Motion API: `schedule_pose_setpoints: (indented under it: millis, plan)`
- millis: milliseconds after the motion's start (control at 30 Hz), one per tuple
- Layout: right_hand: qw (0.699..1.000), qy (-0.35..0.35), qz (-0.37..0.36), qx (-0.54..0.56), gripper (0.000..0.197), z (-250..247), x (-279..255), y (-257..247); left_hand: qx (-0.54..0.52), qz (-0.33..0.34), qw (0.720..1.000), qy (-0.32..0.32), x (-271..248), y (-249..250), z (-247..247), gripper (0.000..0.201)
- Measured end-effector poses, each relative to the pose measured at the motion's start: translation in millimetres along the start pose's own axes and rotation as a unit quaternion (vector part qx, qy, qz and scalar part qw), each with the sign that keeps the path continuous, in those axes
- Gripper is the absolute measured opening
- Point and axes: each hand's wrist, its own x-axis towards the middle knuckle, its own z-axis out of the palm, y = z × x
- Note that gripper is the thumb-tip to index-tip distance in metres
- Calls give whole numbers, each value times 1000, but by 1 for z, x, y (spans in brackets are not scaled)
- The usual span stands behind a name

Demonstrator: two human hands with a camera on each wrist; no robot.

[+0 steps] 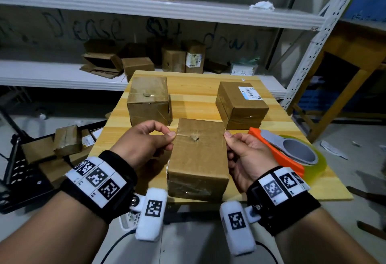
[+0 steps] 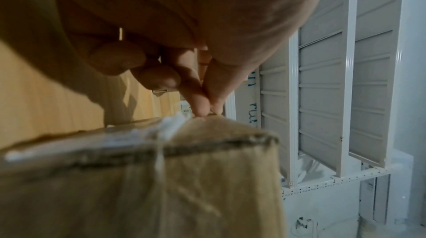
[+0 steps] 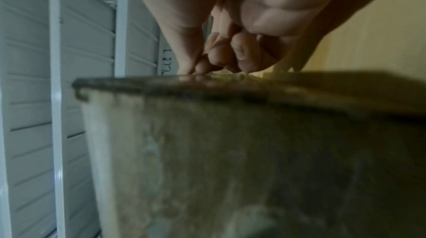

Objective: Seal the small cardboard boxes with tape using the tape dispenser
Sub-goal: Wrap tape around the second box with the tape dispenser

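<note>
A small brown cardboard box (image 1: 198, 159) stands at the near edge of the wooden table (image 1: 196, 88). A thin clear tape strip (image 1: 188, 135) runs across its top. My left hand (image 1: 170, 136) pinches the strip's left end at the box's left edge between thumb and forefinger; the left wrist view shows that pinch (image 2: 208, 108) over the box (image 2: 161, 187). My right hand (image 1: 228, 137) pinches the right end at the box's right edge, fingers curled (image 3: 198, 70) above the box (image 3: 253, 150). The orange and grey tape dispenser (image 1: 292, 153) lies on the table just right of my right hand.
Two more taped boxes stand farther back, one left (image 1: 149, 98) and one right with a label (image 1: 240, 104). White shelving (image 1: 62, 75) behind holds several cartons. A black cart (image 1: 31, 169) with boxes sits on the left, and a wooden stand (image 1: 355, 71) on the right.
</note>
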Motion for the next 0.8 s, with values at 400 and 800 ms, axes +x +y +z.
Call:
schedule_pose_setpoints:
  millis: [400,800]
  plan:
    - [1000,-15,-1,23,37,0,0,9,-68,-29,996,-55,3,-7,2,17]
    - [999,-9,11,41,65,-3,-2,12,-123,-8,989,-86,-1,-21,13,27]
